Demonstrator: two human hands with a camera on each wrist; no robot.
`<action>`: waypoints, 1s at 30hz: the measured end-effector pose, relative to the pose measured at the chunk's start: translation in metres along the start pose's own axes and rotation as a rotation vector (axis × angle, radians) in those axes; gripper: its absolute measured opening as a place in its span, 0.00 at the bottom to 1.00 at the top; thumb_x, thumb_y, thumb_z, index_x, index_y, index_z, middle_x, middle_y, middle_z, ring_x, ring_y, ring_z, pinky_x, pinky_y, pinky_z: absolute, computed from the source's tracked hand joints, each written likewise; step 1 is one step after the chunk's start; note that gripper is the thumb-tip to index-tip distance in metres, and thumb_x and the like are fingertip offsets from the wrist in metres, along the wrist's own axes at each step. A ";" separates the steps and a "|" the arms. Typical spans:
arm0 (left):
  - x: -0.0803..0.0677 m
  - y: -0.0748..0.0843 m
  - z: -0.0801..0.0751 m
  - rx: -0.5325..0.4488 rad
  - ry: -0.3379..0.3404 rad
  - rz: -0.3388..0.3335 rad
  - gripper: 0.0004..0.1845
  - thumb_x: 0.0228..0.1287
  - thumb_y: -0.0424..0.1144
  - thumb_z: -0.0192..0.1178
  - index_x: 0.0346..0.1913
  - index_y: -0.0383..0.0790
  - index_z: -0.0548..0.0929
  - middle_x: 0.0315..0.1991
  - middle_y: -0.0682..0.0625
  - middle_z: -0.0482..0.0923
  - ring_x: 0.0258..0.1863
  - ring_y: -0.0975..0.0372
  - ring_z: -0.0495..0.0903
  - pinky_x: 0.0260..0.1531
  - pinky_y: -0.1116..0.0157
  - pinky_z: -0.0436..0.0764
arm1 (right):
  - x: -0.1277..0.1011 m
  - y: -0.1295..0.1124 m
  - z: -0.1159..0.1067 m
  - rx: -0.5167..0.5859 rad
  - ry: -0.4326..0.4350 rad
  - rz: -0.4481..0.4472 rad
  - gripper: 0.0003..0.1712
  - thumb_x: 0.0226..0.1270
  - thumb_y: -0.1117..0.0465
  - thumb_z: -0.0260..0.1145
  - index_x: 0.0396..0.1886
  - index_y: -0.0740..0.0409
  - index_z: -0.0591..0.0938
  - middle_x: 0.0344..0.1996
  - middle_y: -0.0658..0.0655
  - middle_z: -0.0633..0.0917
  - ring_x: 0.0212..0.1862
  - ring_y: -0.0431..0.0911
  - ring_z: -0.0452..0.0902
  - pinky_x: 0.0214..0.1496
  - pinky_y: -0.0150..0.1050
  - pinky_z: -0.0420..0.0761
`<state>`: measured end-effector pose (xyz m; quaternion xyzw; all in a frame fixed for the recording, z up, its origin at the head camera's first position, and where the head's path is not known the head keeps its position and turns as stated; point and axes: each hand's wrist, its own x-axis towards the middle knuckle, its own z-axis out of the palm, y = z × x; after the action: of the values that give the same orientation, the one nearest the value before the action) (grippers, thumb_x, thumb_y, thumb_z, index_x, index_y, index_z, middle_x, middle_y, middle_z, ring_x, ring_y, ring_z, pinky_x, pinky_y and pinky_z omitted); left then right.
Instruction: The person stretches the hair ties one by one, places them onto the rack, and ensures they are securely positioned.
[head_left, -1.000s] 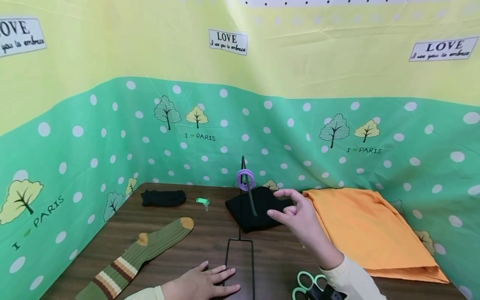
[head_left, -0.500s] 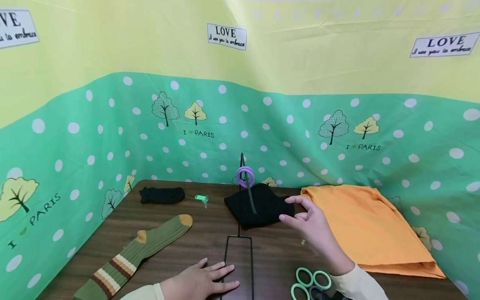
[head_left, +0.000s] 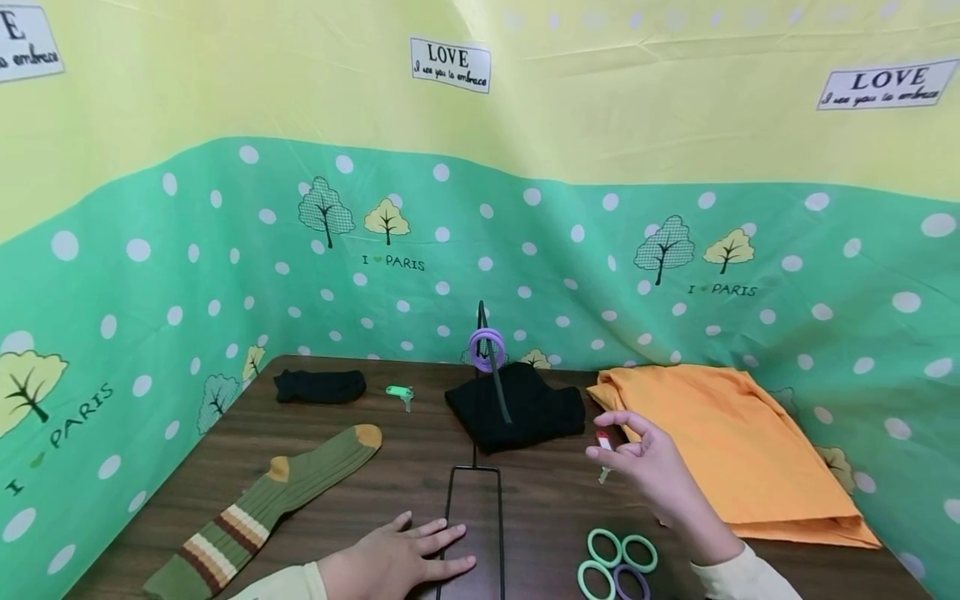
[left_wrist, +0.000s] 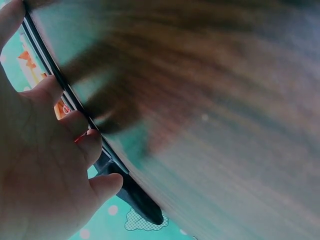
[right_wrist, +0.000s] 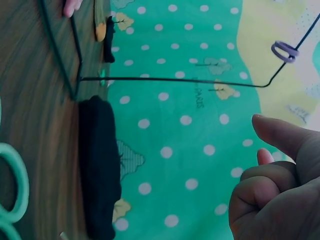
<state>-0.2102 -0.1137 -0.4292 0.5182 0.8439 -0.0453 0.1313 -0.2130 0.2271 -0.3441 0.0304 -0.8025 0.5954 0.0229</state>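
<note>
My left hand [head_left: 382, 557] lies with fingers spread across the base of a black wire stand [head_left: 500, 517]; in the left wrist view its fingertips meet the wire. Purple rings [head_left: 486, 350] hang on the stand's sloping arm. To the right, my right hand [head_left: 660, 475] is raised, thumb and forefinger apart with nothing between them, the other fingers curled in. Just behind its fingertips in the head view shows a key with a red tag [head_left: 602, 442], partly hidden. Below the hand lie several green rings [head_left: 639, 552] and a purple ring [head_left: 632, 583].
A folded black cloth [head_left: 525, 412] lies behind the stand and a folded orange cloth [head_left: 720, 450] at the right. Leftward are a green striped sock [head_left: 300, 492], a black sock [head_left: 319, 387] and a key with a green tag [head_left: 401, 392]. A patterned curtain [head_left: 420, 217] encloses the table.
My right hand has moved right and toward me, away from the hanging rings, uncovering the loose rings and the red-tagged key. My left hand stays on the base. The head view has tilted down slightly.
</note>
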 end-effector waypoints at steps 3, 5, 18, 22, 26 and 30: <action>-0.001 0.000 -0.001 -0.007 -0.007 -0.006 0.36 0.62 0.66 0.42 0.71 0.68 0.44 0.74 0.55 0.46 0.72 0.61 0.52 0.57 0.49 0.69 | -0.003 0.006 -0.008 -0.011 -0.044 0.033 0.23 0.54 0.60 0.70 0.49 0.55 0.72 0.07 0.46 0.60 0.09 0.37 0.51 0.10 0.31 0.54; -0.001 0.001 -0.001 -0.007 -0.003 -0.009 0.37 0.62 0.67 0.42 0.71 0.68 0.45 0.74 0.55 0.46 0.72 0.61 0.52 0.58 0.49 0.69 | -0.005 0.010 -0.014 -0.021 -0.074 0.063 0.23 0.54 0.60 0.70 0.49 0.55 0.72 0.07 0.45 0.60 0.09 0.37 0.51 0.10 0.30 0.55; -0.002 0.001 0.001 0.011 0.016 -0.003 0.37 0.62 0.67 0.42 0.71 0.68 0.45 0.74 0.54 0.47 0.71 0.60 0.53 0.57 0.50 0.69 | -0.021 0.042 -0.045 -0.039 -0.235 0.213 0.30 0.56 0.57 0.69 0.55 0.64 0.68 0.09 0.44 0.62 0.10 0.37 0.53 0.13 0.28 0.57; -0.002 0.000 0.001 -0.006 0.019 -0.004 0.37 0.61 0.68 0.42 0.71 0.68 0.45 0.74 0.55 0.47 0.71 0.60 0.53 0.57 0.49 0.69 | -0.024 0.052 -0.053 -0.003 -0.320 0.237 0.32 0.58 0.59 0.67 0.57 0.68 0.66 0.09 0.43 0.62 0.10 0.36 0.52 0.14 0.29 0.55; -0.002 -0.001 0.002 -0.029 0.024 -0.003 0.37 0.60 0.68 0.43 0.71 0.68 0.45 0.74 0.55 0.46 0.71 0.59 0.53 0.57 0.48 0.68 | -0.027 0.065 -0.062 0.030 -0.427 0.254 0.34 0.59 0.62 0.65 0.60 0.73 0.61 0.09 0.42 0.62 0.10 0.35 0.51 0.13 0.29 0.54; -0.002 -0.002 0.003 -0.044 0.026 0.004 0.38 0.60 0.68 0.44 0.71 0.68 0.45 0.74 0.55 0.46 0.71 0.59 0.53 0.57 0.47 0.69 | -0.028 0.080 -0.073 0.057 -0.534 0.309 0.36 0.60 0.64 0.64 0.63 0.73 0.57 0.10 0.42 0.63 0.10 0.35 0.50 0.13 0.27 0.54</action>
<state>-0.2102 -0.1168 -0.4312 0.5174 0.8454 -0.0198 0.1315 -0.1909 0.3206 -0.4009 0.0641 -0.7583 0.5851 -0.2802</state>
